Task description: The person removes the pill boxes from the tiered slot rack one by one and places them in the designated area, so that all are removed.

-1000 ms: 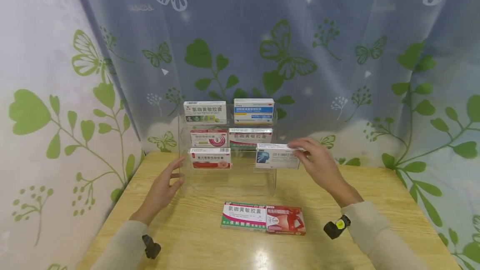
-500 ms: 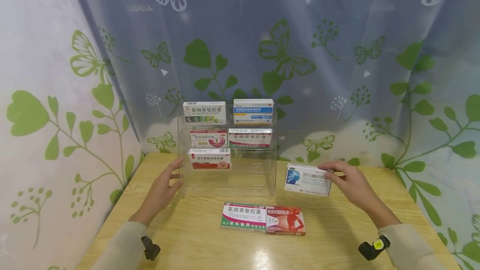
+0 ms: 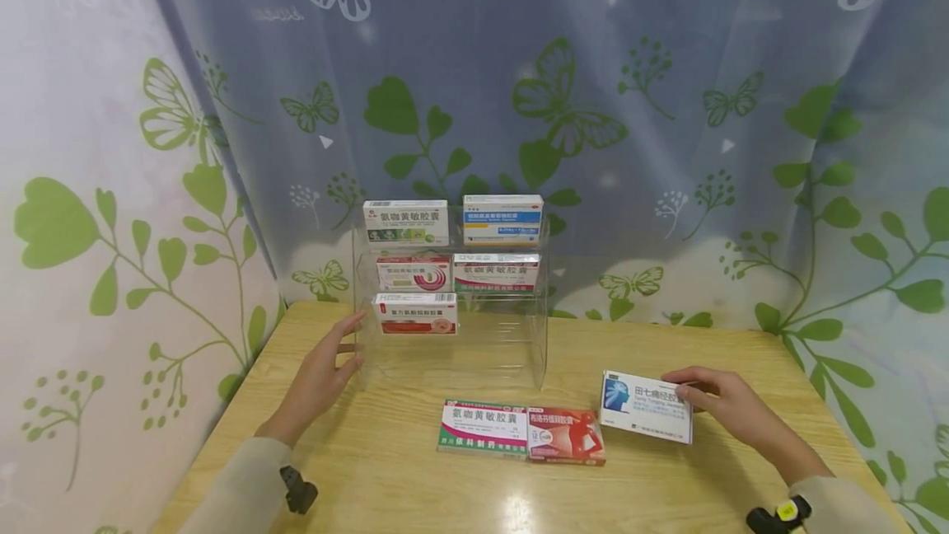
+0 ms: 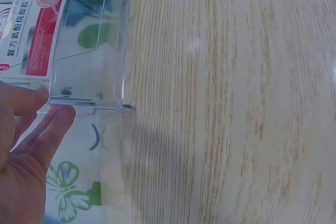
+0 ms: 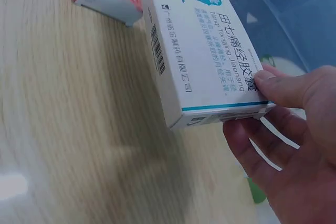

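My right hand [image 3: 730, 406] pinches one end of a white medicine box [image 3: 647, 406] with a blue head picture, thumb on its printed face. The box is tilted above the table, right of the red medicine box [image 3: 567, 436]; in the right wrist view the white box [image 5: 202, 51] shows its barcode side. My left hand [image 3: 319, 373] touches the left side of a clear acrylic rack [image 3: 497, 361]. In the left wrist view its fingers [image 4: 50, 135] look fairly straight against the side panel.
On the rack are several medicine boxes, including a blue-and-white box [image 3: 502, 221] at the top and a red-and-white box [image 3: 415, 316] lower left. A green-and-pink medicine box [image 3: 482, 428] lies beside the red one on the wooden table [image 3: 371, 468]. A patterned curtain [image 3: 460, 48] hangs behind.
My right hand has carried the white medicine box from the rack's lower right, out to the right and toward me, turning its face upward. My left hand has stayed at the rack.
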`<action>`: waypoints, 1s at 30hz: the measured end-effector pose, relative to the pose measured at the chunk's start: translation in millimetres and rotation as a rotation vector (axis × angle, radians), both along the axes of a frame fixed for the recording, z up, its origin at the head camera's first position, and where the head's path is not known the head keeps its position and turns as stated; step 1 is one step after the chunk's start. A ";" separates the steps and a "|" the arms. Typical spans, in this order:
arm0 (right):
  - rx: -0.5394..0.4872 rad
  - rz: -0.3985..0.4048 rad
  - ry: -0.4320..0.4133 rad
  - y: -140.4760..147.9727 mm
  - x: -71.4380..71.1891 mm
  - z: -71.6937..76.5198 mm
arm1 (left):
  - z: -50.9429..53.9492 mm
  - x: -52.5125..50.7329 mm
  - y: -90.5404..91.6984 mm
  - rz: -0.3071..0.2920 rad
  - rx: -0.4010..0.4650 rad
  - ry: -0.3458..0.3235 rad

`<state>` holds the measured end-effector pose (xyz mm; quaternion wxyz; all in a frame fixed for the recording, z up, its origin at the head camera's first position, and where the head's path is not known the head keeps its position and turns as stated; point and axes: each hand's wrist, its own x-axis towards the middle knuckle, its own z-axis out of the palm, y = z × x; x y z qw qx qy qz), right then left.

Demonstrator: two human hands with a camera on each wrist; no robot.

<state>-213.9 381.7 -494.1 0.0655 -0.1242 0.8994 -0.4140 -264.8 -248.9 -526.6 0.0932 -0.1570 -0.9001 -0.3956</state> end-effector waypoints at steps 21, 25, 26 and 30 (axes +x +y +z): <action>0.094 0.096 -0.053 15.3 3.2 -42.0 | -0.2 -0.2 0.4 0.007 0.001 -0.009; 0.132 0.091 -0.007 10.8 2.4 -43.9 | -0.6 -0.5 0.2 0.008 0.002 -0.012; 0.135 0.086 -0.002 9.4 2.4 -44.1 | -0.6 -0.5 0.2 0.008 0.001 -0.011; 0.153 0.067 -0.008 3.6 2.4 -43.4 | -0.4 -0.5 0.2 0.006 0.002 -0.013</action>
